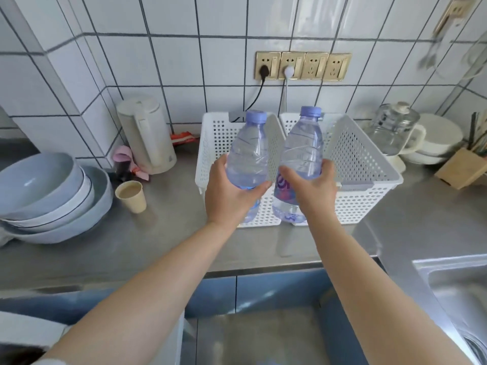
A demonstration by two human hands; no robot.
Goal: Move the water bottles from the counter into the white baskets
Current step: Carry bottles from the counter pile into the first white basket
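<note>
The person was carrying two clear plastic water bottles with purple caps, one wrapped in the left hand (232, 191), one (300, 159) in the right hand (313, 185), above two white perforated baskets (369, 159) on the steel counter (163, 233). Next, each probably needed lowering upright into a basket.
</note>
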